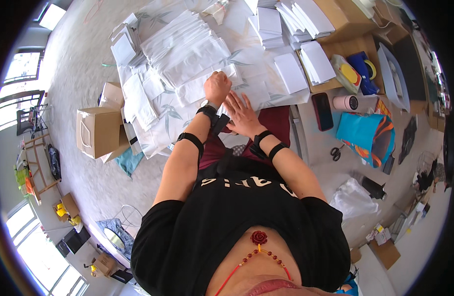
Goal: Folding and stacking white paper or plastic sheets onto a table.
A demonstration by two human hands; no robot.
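My left hand (218, 88) is curled into a fist on top of a flat white paper-like strip (190, 91) near the table's front edge. Whatever its fingers may hold is hidden from above. Close beside it, my right hand (242, 116) lies palm down with its fingers stretched out at the table edge, holding nothing. Beyond the strip, a wide fanned stack of thin white sheets or sleeves (182, 49) covers the table. More white pieces (140, 106) lie loose at the left.
The leaf-patterned tablecloth (266, 91) carries white booklet-like stacks (292, 74) on the right. A cardboard box (98, 130) stands left of the table. At the right are a phone (323, 112), a pink cup (345, 102), a blue bag (357, 130) and scissors (336, 154).
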